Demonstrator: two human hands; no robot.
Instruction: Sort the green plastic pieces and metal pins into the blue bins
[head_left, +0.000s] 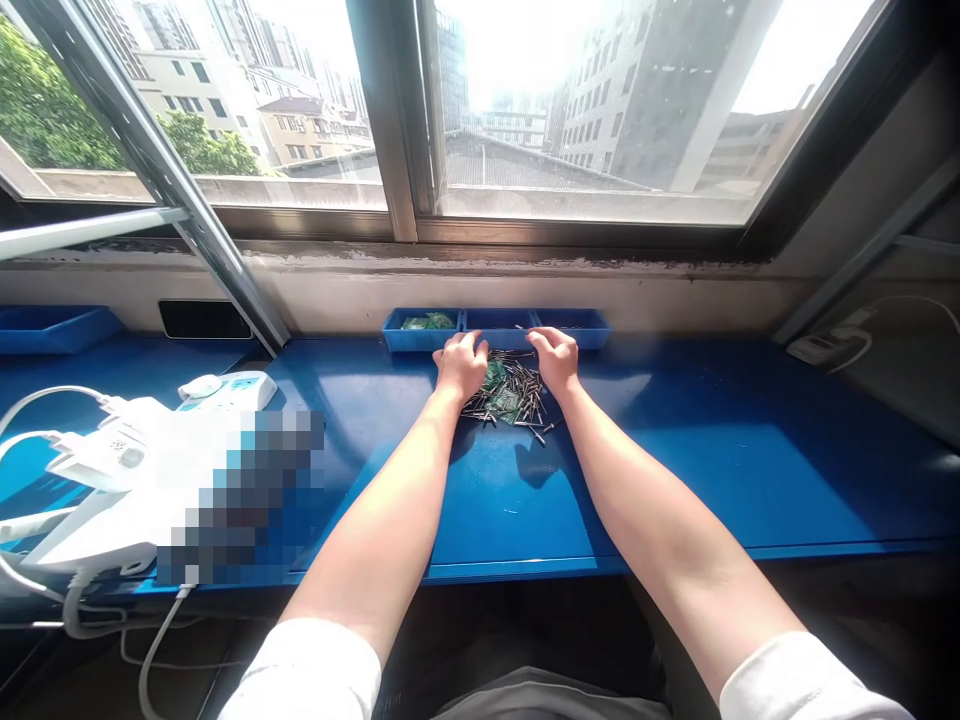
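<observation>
- Loose pile of metal nails point(517, 392), lying crossed at all angles on the tabletop point(675, 460), mixed with small green pieces point(502, 402); exact kind of green piece too small to tell.
- Pile sits between the two hands, just in front of the row of trays.
- Left hand point(460, 366): palm down at the pile's left edge, touching or just beside it. Fingers point(471, 344) open, loosely curved, reaching toward the trays; nothing visibly gripped.
- Right hand point(555, 360): palm down at the pile's upper right edge. Fingers point(538, 338) open, also curved; no grip visible.
- Both forearms bare, reaching forward; white sleeves point(304, 672) at the bottom of the view.
- Row of blue trays point(495, 328) along the back of the tabletop, against the wall under the window. Leftmost compartment holds more green pieces point(427, 321); contents of the others hard to make out.
- Separate blue tray point(52, 332) at far left.
- Left of the hands: white power strip point(229, 390), white device point(97, 470) partly hidden by a pixelated patch, white cables point(161, 640) hanging below the tabletop edge.
- Above: metal-framed window point(397, 120), with tall buildings point(622, 90) and trees outside.
</observation>
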